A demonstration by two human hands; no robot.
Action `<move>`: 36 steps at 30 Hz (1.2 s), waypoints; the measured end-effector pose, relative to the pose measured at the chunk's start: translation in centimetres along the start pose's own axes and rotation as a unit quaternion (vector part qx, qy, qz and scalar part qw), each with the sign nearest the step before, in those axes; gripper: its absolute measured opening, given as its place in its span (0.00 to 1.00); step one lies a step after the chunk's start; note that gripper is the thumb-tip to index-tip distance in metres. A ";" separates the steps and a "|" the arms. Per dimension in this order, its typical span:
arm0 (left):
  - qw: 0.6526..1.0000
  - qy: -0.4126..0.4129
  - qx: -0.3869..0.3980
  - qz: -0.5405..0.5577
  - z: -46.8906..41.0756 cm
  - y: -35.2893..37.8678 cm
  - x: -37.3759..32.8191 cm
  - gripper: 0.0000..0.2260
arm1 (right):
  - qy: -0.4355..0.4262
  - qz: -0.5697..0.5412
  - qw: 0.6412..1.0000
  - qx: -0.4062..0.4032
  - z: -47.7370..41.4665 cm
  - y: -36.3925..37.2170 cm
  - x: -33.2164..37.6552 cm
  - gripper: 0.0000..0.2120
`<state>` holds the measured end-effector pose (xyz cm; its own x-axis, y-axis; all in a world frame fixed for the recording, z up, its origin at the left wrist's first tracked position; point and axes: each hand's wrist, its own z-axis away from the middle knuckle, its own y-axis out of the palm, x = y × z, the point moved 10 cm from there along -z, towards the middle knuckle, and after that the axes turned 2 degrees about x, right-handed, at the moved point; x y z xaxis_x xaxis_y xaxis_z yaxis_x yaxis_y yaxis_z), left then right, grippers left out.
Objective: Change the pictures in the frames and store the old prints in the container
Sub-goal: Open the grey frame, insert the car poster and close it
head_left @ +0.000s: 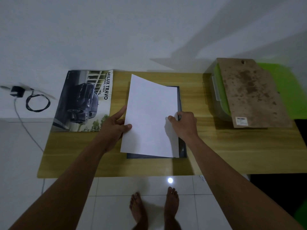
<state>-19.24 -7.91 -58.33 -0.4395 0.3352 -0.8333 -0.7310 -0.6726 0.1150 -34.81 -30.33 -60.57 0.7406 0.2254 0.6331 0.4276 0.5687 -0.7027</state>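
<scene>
A white sheet, the blank back of a print [150, 117], lies tilted over a dark picture frame [182, 147] in the middle of the wooden table [232, 146]. My left hand [114, 128] pinches the sheet's left edge, thumb on top. My right hand [184, 125] grips the sheet's right edge where it meets the frame's side. The sheet's far left corner is raised off the frame. A car poster print [84, 102] lies flat at the table's left end. A green-lidded clear container [221, 97] stands at the right, with a stained brown backing board [250, 93] resting on top.
A black charger with a coiled cable [33, 100] lies on the floor left of the table, against the white wall. My bare feet [154, 208] stand on white tiles at the table's near edge. A green surface [285, 90] sits behind the container.
</scene>
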 end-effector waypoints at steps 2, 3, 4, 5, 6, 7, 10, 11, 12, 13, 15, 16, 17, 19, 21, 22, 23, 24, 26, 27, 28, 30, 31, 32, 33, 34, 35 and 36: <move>1.000 0.002 0.005 0.005 0.1 0.1 -0.2 0.33 | 0.004 -0.017 1.000 0.002 -0.1 0.1 0.1 0.19; 1.000 0.003 0.004 0.010 0.1 0.1 -0.4 0.33 | 0.007 -0.013 1.000 0.001 0.0 0.1 0.3 0.18; 1.000 0.004 0.002 0.015 0.1 0.0 -0.5 0.33 | 0.007 -0.001 1.000 -0.002 0.0 0.0 0.3 0.16; 1.000 0.005 0.000 0.018 0.1 0.0 -0.6 0.32 | 0.012 0.018 1.000 0.000 0.2 0.0 0.4 0.15; 1.000 0.006 -0.002 0.021 0.1 -0.2 -0.7 0.32 | 0.017 0.036 0.999 0.006 0.2 0.2 0.3 0.16; 1.000 0.007 -0.005 0.025 0.1 -0.4 -0.8 0.32 | 0.024 0.054 0.998 0.018 0.4 0.4 0.3 0.17; 1.000 0.008 -0.007 0.028 0.0 -0.8 -0.7 0.32 | 0.018 0.098 0.994 0.039 1.1 0.7 0.8 0.22; 1.000 0.003 -0.009 0.018 -0.1 -0.8 -0.5 0.33 | 0.006 0.110 0.993 0.042 1.4 0.9 1.2 0.22; 1.000 -0.002 -0.012 0.005 -0.1 -0.7 -0.2 0.34 | -0.006 0.121 0.992 0.043 1.7 1.0 1.6 0.23; 1.000 -0.006 -0.018 -0.011 -0.1 -0.7 0.1 0.35 | -0.015 0.131 0.990 0.040 2.0 1.2 2.0 0.23; 0.999 -0.008 -0.023 -0.032 -0.3 -0.6 0.7 0.36 | -0.025 0.149 0.988 0.027 2.2 1.3 2.3 0.23; 0.999 -0.008 -0.024 -0.037 -0.4 -0.6 1.1 0.37 | -0.024 0.151 0.988 0.019 2.3 1.2 2.4 0.22; 0.999 -0.006 -0.027 -0.041 -0.4 -0.6 1.3 0.37 | -0.019 0.148 0.989 0.012 2.3 1.1 2.4 0.22; 0.998 0.003 -0.037 -0.060 -0.2 -0.6 1.4 0.37 | -0.009 0.141 0.990 0.002 2.2 0.9 2.4 0.22; 0.995 0.019 -0.034 -0.093 0.0 -0.3 1.2 0.38 | -0.005 0.145 0.989 -0.004 2.2 0.8 2.5 0.22; 0.993 0.028 -0.027 -0.110 0.1 -0.1 0.9 0.37 | -0.004 0.144 0.990 -0.008 2.2 0.9 2.5 0.22; 0.991 0.038 -0.020 -0.124 0.1 0.1 0.7 0.38 | -0.001 0.141 0.990 -0.014 2.2 0.9 2.5 0.22; 0.989 0.046 -0.013 -0.137 0.1 0.3 0.5 0.38 | 0.002 0.135 0.991 -0.021 2.1 1.0 2.4 0.22; 0.986 0.054 -0.013 -0.160 0.0 0.4 0.1 0.40 | 0.010 0.112 0.993 -0.030 2.0 1.0 2.0 0.22; 0.984 0.056 -0.017 -0.170 0.0 0.4 0.0 0.40 | 0.015 0.097 0.995 -0.033 1.9 1.0 1.9 0.22; 0.982 0.057 -0.020 -0.177 0.1 0.5 -0.1 0.40 | 0.019 0.084 0.996 -0.035 1.9 0.9 1.7 0.23; 0.981 0.057 -0.025 -0.183 0.2 0.5 0.0 0.40 | 0.019 0.070 0.996 -0.044 1.7 0.6 1.6 0.23; 0.981 0.058 -0.026 -0.182 0.2 0.4 0.0 0.40 | 0.017 0.065 0.996 -0.049 1.7 0.5 1.6 0.23; 0.982 0.060 -0.025 -0.179 0.2 0.4 0.0 0.40 | 0.015 0.063 0.996 -0.054 1.6 0.4 1.7 0.22; 0.982 0.063 -0.025 -0.175 0.3 0.4 0.1 0.39 | 0.012 0.063 0.996 -0.057 1.6 0.4 1.7 0.21; 0.983 0.067 -0.022 -0.170 0.4 0.4 0.0 0.39 | 0.006 0.064 0.996 -0.062 1.6 0.4 1.9 0.21; 0.983 0.071 -0.018 -0.165 0.4 0.5 0.0 0.39 | 0.000 0.062 0.996 -0.069 1.6 0.4 2.0 0.19; 0.984 0.074 -0.015 -0.162 0.5 0.6 0.0 0.39 | -0.005 0.061 0.995 -0.078 1.7 0.4 2.1 0.18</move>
<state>-19.89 -7.98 -57.98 -0.1041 0.4372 -0.8933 -0.8037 -0.5661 -0.1833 -33.97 -28.33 -58.96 0.7866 0.2934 0.5432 0.4109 0.4080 -0.8153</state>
